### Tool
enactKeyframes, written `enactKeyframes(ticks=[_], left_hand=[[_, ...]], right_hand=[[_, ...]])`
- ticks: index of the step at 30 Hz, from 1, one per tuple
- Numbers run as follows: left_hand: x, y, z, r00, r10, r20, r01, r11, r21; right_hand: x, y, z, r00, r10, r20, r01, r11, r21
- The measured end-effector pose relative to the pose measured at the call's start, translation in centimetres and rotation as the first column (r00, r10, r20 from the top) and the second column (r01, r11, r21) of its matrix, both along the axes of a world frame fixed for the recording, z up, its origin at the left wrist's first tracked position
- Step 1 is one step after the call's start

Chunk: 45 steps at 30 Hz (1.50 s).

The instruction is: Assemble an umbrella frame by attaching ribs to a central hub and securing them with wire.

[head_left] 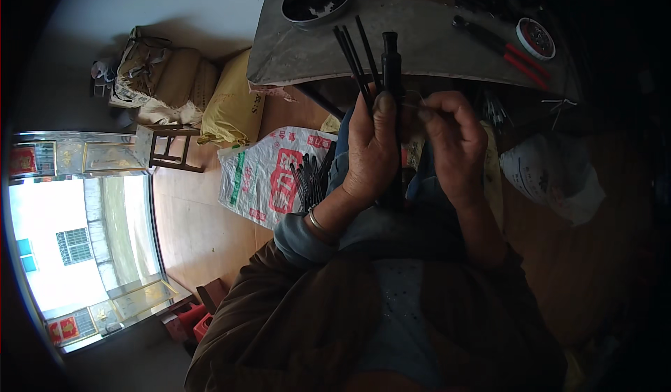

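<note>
My left hand [370,144] is closed round a thick black tube [391,60] with a stepped, narrower top, held upright above my lap. Several thin black rods [351,55] also stick up out of this hand, fanning to the left of the tube. To the right of the tube, the thumb and fingers of my right hand [458,144] are pinched together. A fine pale strand [414,98], like thin wire, seems to run from these fingertips to the tube; its ends are too small to make out. The tube's lower part is dark and partly hidden by my left hand.
Ahead is a grey table [419,35] with a round tin [316,1], red-handled pliers [514,56] and a small dish [536,38]. More black rods [314,179] lie on a printed white sack [262,172] at left. A plastic bag [556,175] sits right. Sacks [175,77] and a stool [170,147] stand far left.
</note>
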<state>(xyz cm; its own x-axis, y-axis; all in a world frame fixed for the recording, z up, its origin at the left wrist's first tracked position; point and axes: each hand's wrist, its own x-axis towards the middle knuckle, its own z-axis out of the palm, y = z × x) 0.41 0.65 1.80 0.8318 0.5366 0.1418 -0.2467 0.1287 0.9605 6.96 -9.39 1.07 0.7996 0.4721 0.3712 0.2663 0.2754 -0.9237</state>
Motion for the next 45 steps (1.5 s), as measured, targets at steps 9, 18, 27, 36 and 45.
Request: enactKeyframes(ticks=[9,18,27,36,45], left_hand=[[-0.1,0.3,0.3,0.999,-0.012,-0.044,0.012,1.0,-0.001],[0.0,0.3,-0.2,1.0,-0.009,0.004,0.009,1.0,-0.001],[-0.1,1.1,-1.0,0.993,-0.11,0.043,0.104,0.985,0.135],[-0.3,2.4,-1.9,0.998,-0.066,0.008,0.066,0.998,0.013],[0.0,2.4,-1.9,0.999,-0.041,-0.02,0.042,0.999,0.034]], right_hand=[[2.8,-0.8,0.8,0.966,0.221,-0.134,-0.238,0.962,-0.132],[1.6,-1.0,0.5,0.981,0.19,0.04,-0.172,0.948,-0.268],[15.8,-5.7,0.6,0.666,-0.105,0.739,0.656,0.554,-0.513],[18.0,-4.8,-0.7,0.476,0.232,0.849,0.741,0.414,-0.528],[12.8,-6.9,2.3,0.835,0.104,-0.54,-0.017,0.986,0.165]])
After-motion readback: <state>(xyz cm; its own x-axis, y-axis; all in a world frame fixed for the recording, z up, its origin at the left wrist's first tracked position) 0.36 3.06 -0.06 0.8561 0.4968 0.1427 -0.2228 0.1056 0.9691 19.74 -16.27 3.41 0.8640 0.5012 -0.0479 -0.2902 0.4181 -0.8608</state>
